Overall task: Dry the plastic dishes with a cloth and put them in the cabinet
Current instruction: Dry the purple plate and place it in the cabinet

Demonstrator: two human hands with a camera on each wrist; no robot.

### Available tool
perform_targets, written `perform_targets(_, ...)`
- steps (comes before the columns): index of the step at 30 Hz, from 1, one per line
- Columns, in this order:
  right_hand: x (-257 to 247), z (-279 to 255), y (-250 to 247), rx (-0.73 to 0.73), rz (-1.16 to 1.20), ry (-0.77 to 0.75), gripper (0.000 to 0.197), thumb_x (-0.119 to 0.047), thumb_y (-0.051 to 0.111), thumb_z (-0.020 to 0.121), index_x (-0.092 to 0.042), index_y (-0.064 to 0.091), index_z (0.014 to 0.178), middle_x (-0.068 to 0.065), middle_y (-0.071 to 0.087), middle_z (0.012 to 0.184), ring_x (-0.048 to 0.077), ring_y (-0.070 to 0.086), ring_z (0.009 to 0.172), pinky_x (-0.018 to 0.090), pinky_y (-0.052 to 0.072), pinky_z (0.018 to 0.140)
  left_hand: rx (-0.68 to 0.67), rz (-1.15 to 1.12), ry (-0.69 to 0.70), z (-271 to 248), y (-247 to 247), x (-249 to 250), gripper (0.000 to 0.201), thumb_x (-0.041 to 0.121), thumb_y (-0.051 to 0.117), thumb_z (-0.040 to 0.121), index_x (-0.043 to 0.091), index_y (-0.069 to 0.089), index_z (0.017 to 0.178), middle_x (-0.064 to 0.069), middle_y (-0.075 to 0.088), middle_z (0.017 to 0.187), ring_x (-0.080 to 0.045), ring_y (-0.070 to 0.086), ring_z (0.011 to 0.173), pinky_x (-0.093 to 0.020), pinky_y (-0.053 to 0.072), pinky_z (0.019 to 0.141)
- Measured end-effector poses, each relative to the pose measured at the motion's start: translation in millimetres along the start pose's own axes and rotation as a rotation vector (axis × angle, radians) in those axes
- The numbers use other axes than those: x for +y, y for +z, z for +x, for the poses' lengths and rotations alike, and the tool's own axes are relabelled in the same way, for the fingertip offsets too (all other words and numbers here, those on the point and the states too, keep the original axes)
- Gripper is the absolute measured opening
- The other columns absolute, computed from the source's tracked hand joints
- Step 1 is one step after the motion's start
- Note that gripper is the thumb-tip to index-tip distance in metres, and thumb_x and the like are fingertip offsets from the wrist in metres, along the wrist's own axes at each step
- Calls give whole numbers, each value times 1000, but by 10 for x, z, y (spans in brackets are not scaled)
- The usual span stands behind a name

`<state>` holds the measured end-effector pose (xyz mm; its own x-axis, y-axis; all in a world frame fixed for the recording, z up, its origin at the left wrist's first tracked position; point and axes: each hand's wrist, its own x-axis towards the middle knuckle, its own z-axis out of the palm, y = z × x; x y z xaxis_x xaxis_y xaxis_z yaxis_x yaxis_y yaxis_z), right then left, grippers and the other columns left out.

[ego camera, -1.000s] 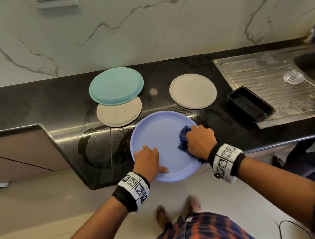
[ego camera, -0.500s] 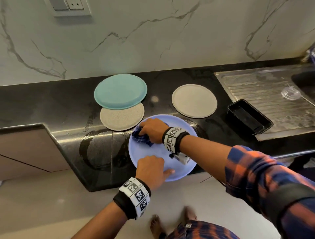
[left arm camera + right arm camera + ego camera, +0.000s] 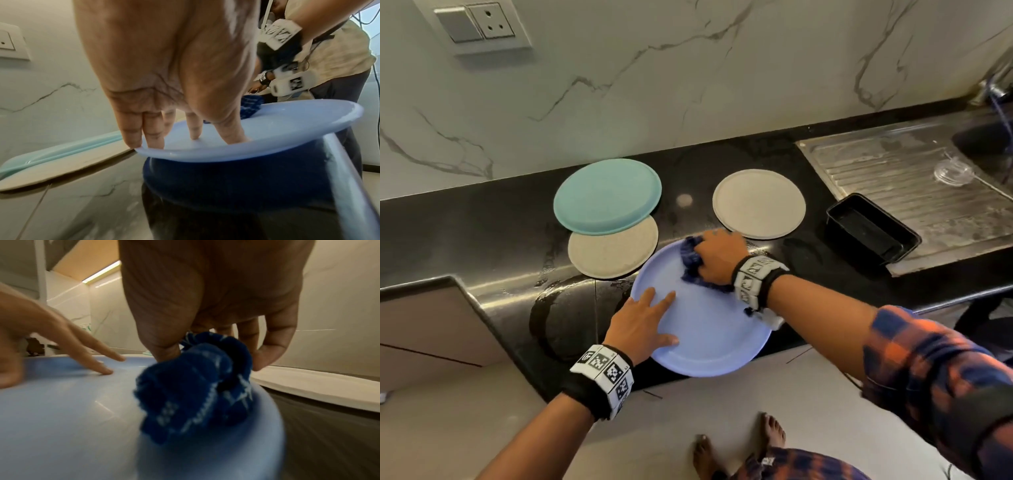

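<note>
A large lilac plastic plate (image 3: 709, 332) lies at the counter's front edge, partly overhanging it. My left hand (image 3: 643, 318) presses flat on the plate's left side with straight, spread fingers (image 3: 195, 129). My right hand (image 3: 717, 257) grips a bunched dark blue cloth (image 3: 690, 260) against the plate's far rim; the cloth (image 3: 197, 394) shows bunched under the fingers in the right wrist view. A teal plate (image 3: 607, 195) overlaps a speckled beige plate (image 3: 613, 251) behind left. Another beige plate (image 3: 758, 204) lies behind right.
A black rectangular tray (image 3: 871, 233) sits at the edge of the steel drainboard (image 3: 914, 192) on the right, with a clear lid (image 3: 953, 173) on it. The black countertop (image 3: 500, 233) has wet patches near the front left. A marble wall with a socket (image 3: 479, 24) backs it.
My right hand swept the cloth from the plate's right side across to its left, and has now moved back to the far rim. The left hand's fingers have spread flatter on the plate.
</note>
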<state>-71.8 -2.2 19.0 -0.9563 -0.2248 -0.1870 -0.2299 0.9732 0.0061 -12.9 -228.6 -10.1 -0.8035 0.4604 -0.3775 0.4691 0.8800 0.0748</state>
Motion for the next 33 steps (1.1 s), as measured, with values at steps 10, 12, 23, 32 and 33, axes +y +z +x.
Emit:
perform_targets(10,-247,-1342,203,-216,38,100,35,-40,49,95,-13,63,111,9,51,119,31,53,105,35,36,66,-80,93,-43,98,-109,68,92,74,59,79,42,18,154,-4,15,164,-33,48,132,-45,48,101)
perform_targets(12,-319,-1315,194,-221,-1,44,30,-35,52,95,-14,63,114,8,50,122,31,52,107,36,34,66,-86,102,-48,72,-124,99,91,74,57,80,40,18,154,-6,17,163,-33,50,129,-44,49,98)
perform_targets(23,471,-288,43,-155,-94,51,26,-20,62,86,-21,68,111,3,65,110,30,64,96,32,43,64,59,-15,-101,-163,-203,591,49,58,49,95,32,57,135,0,64,125,-22,59,117,-32,46,91)
perform_targets(32,435,-352,35,-136,-95,48,17,-19,63,86,-18,66,103,5,67,102,30,65,94,31,44,65,-125,58,98,261,-348,-145,89,62,69,80,42,24,154,0,13,165,-22,19,149,-37,26,117)
perform_targets(33,413,-400,3,-146,-87,56,12,-21,63,85,-16,63,96,5,67,99,30,65,92,30,42,65,-120,77,103,258,-339,-150,88,63,66,81,43,22,154,1,12,165,-21,19,149,-37,25,117)
